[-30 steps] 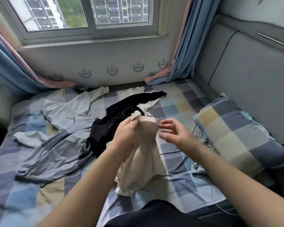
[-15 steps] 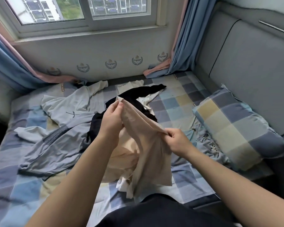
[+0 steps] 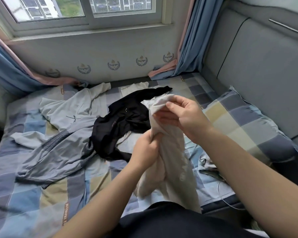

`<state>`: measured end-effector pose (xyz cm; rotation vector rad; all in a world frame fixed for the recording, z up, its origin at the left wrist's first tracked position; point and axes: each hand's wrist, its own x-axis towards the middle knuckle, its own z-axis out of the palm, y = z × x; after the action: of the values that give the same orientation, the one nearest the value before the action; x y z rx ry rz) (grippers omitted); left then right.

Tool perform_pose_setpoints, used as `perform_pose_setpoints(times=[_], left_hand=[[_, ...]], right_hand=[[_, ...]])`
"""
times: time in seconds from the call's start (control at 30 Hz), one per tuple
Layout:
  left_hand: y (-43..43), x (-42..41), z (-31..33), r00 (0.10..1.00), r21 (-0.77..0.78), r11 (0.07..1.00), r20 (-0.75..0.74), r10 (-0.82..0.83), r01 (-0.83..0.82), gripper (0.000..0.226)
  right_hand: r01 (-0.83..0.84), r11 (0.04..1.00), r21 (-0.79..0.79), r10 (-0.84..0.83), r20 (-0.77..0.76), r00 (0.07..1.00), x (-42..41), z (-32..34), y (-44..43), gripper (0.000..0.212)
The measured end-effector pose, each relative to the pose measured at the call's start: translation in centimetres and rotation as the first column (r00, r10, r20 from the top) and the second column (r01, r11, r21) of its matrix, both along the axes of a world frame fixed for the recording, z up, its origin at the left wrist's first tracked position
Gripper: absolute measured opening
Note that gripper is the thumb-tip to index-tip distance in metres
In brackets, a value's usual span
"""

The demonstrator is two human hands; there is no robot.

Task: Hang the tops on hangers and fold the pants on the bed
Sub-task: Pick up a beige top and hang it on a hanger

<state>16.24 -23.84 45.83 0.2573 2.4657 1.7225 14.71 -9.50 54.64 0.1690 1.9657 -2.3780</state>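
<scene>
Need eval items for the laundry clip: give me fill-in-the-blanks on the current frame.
1. The left hand and right hand grip the cream garment; the ____ hand grips it higher up.
2. The black top lies on the ____, in neither hand.
3. The grey top lies to the ____ of the black top.
Missing words: right; bed; left.

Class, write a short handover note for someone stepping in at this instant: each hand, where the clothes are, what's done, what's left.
Left hand: grips the beige garment mid-length, held above the bed.
Right hand: fingers pinch its top end.
Black top, pale top and grey garment lie loose on the bed.
Done: nothing hung or folded.
Left: all four pieces; no hanger in view.
</scene>
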Motion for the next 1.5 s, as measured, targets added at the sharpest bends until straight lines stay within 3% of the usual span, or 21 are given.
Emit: perform_pose_setpoints(times=[0.17, 0.33, 0.4, 0.5, 0.53, 0.6, 0.7, 0.8, 0.87, 0.9, 0.97, 1.1, 1.17, 1.23, 1.33, 1.4, 1.43, 1.47, 1.5], left_hand=[[-1.2, -1.5, 1.6, 0.963, 0.222, 0.943, 0.164, 0.216, -0.249, 0.021], [-0.9, -2.6, 3.4, 0.918, 0.456, 0.828, 0.361, 0.163, -0.326, 0.028], [-0.6, -3.0, 3.8, 0.911, 0.48, 0.81, 0.382, 0.152, -0.337, 0.029], [-1.3, -4.0, 4.2, 0.904, 0.467, 0.8, 0.372, 0.21, -0.378, 0.026], [-1.8, -4.4, 4.1, 0.901, 0.445, 0.804, 0.359, 0.243, -0.395, 0.024], [-3.1, -5.1, 3.8, 0.903, 0.363, 0.842, 0.316, 0.292, -0.4, 0.023], [-4.2, -4.9, 3.0, 0.96, 0.126, 0.965, 0.194, 0.202, -0.229, 0.024], [-3.4, -2.7, 1.8, 0.989, -0.006, 0.997, 0.131, 0.074, -0.074, 0.043], [-2.1, -0.7, 1.0, 0.978, -0.004, 0.998, 0.198, -0.059, 0.061, 0.073], [-1.4, 0.2, 0.6, 0.969, 0.035, 0.988, 0.194, -0.152, 0.148, 0.078], [0.0, 1.2, -0.4, 0.961, 0.079, 0.962, 0.073, -0.266, 0.26, 0.063], [-0.6, 0.3, -0.8, 0.989, 0.101, 0.989, -0.104, -0.101, 0.112, 0.06], [-1.8, -0.5, -1.3, 1.0, 0.121, 0.992, 0.011, 0.026, -0.027, 0.039], [-2.9, -1.6, -2.1, 0.939, 0.192, 0.948, 0.284, 0.194, -0.254, 0.016], [-3.8, -2.6, -2.0, 0.804, 0.311, 0.825, 0.535, 0.26, -0.473, 0.018], [-3.9, -3.0, -1.5, 0.77, 0.367, 0.768, 0.589, 0.245, -0.525, 0.017], [-3.9, -3.2, -1.1, 0.757, 0.372, 0.758, 0.608, 0.238, -0.536, 0.016], [-4.0, -3.3, -0.9, 0.743, 0.376, 0.748, 0.63, 0.227, -0.547, 0.017], [-4.0, -3.4, -0.7, 0.732, 0.375, 0.746, 0.647, 0.214, -0.55, 0.018]], right_hand=[[0.01, 0.927, 0.374, 0.002, -0.031, 1.0, 3.1, -5.8, 1.9, 0.032], [-0.208, 0.832, 0.515, 0.077, 0.266, 0.961, 6.9, -13.2, 0.6, 0.084], [-0.238, 0.78, 0.578, 0.049, 0.323, 0.945, 7.1, -15.3, 0.1, 0.074], [-0.194, 0.697, 0.691, 0.001, 0.27, 0.963, 6.4, -16.8, 1.0, 0.015], [-0.18, 0.679, 0.711, -0.016, 0.259, 0.966, 6.0, -16.6, 1.5, 0.014], [-0.142, 0.719, 0.681, -0.046, 0.251, 0.967, 5.2, -15.7, 2.5, 0.021], [-0.058, 0.812, 0.581, -0.11, 0.251, 0.962, 3.8, -12.9, 2.8, 0.035], [0.016, 0.949, 0.315, -0.112, 0.289, 0.951, 2.2, -9.5, 2.3, 0.026], [0.02, 0.991, 0.134, -0.06, 0.305, 0.951, 1.4, -7.1, 1.7, 0.022], [0.008, 0.999, 0.054, -0.024, 0.304, 0.952, 1.2, -6.1, 1.3, 0.021], [-0.031, 0.999, -0.037, 0.041, 0.288, 0.957, 1.0, -4.5, 0.4, 0.019], [-0.093, 0.993, -0.069, 0.106, 0.214, 0.971, 1.4, -3.6, -0.1, 0.014], [-0.085, 0.996, 0.017, 0.082, 0.161, 0.984, 1.9, -4.1, 0.4, 0.012], [-0.116, 0.975, 0.191, 0.092, 0.129, 0.987, 2.9, -5.4, 1.2, 0.014], [-0.3, 0.856, 0.421, 0.219, 0.229, 0.948, 5.4, -8.7, 1.7, 0.07], [-0.421, 0.705, 0.571, 0.238, 0.37, 0.898, 6.9, -11.4, 1.3, 0.111], [-0.462, 0.61, 0.643, 0.211, 0.431, 0.877, 7.4, -13.1, 1.0, 0.12], [-0.481, 0.548, 0.684, 0.17, 0.472, 0.865, 7.7, -14.7, 0.9, 0.113], [-0.468, 0.535, 0.703, 0.121, 0.484, 0.867, 7.7, -16.0, 1.0, 0.089]])
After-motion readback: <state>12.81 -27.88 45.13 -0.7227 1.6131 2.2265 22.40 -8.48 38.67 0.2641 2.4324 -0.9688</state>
